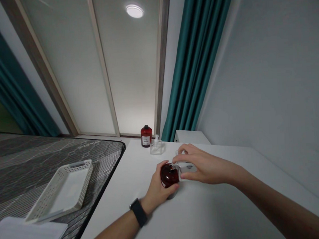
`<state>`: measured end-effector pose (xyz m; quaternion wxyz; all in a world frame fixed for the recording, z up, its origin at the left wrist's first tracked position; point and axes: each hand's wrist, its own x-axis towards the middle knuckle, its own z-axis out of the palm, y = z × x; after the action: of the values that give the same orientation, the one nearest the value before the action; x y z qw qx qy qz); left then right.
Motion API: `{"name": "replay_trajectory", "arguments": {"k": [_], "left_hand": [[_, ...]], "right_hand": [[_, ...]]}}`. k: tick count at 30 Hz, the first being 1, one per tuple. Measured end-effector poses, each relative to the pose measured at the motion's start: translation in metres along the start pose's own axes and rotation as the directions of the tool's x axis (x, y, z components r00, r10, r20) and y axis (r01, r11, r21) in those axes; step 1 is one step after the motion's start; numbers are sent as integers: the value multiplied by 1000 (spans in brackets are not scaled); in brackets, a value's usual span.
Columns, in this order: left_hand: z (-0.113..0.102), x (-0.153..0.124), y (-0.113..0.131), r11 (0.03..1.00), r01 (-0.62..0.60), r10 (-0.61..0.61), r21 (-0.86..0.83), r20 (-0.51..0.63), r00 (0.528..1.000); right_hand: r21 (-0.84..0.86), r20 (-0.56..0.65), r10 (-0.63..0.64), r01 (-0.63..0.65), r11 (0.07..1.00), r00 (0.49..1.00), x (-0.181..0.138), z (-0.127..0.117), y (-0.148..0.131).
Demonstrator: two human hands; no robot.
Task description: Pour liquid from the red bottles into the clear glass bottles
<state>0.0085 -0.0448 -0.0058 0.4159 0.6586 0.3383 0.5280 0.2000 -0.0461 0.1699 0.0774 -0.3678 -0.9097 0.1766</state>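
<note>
My left hand [157, 185], with a dark watch on its wrist, is wrapped round a dark amber bottle [169, 176] on the white table. My right hand [200, 164] grips a small clear bottle [186, 167] with a mark on its side. The clear bottle lies tipped sideways, its neck at the mouth of the amber bottle; whether the two touch I cannot tell. Beyond my hands stand a capped amber bottle [146, 137] with a white label and a clear square pump bottle [157, 147].
To the left, a white perforated basket [84, 186] and sheets of paper [29, 235] lie on a grey patterned surface [102, 151] with a black edge. A white cabinet [191, 136] stands behind the table [121, 200], near a green curtain [191, 68]. A wall [274, 74] rises on the right.
</note>
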Motion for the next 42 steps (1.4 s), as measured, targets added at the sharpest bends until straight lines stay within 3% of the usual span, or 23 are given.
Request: {"name": "replay_trajectory", "arguments": {"k": [15,42], "left_hand": [[0,0,-3,998,-59,59,5,-17,998],[0,0,-1,998,-58,58,2,-21,998]], "right_hand": [[-6,-2,-19,19,1000,1000,1,-1,-1],[-35,11,-21,22,999,1000,2,-2,-2]]}}
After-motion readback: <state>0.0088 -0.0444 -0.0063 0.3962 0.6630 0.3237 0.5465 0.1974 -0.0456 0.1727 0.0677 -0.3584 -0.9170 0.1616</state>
